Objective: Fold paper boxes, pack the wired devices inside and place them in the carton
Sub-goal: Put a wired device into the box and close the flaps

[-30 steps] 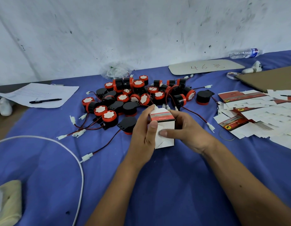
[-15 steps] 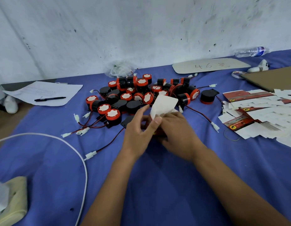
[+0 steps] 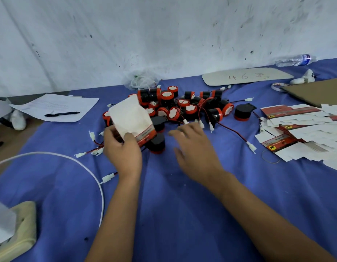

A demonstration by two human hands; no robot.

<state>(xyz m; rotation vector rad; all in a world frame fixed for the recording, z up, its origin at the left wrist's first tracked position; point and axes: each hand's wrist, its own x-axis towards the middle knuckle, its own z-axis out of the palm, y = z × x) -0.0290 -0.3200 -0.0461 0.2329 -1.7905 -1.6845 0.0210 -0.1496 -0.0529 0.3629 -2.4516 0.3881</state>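
Observation:
My left hand (image 3: 122,148) grips a folded white paper box (image 3: 131,120) with a red band, tilted up above the blue table, its white side toward me. My right hand (image 3: 194,146) hovers just right of it with fingers spread and relaxed, holding nothing, close to the white connectors of the wires. Behind both hands lies a pile of black and red wired devices (image 3: 182,106) with red and black leads. One black device (image 3: 157,143) sits right under the box. Flat unfolded box blanks (image 3: 305,133) are heaped at the right.
A brown carton flap (image 3: 318,91) lies at the far right. A white cable (image 3: 69,161) curves across the left. Paper sheets with a black pen (image 3: 62,114) are at the back left. A grey board (image 3: 247,76), a water bottle (image 3: 294,60) and a plastic bag (image 3: 141,80) stand by the wall.
My right hand has let go of the box and moved right toward the wires. My left hand alone now holds the box, lifted and shifted left.

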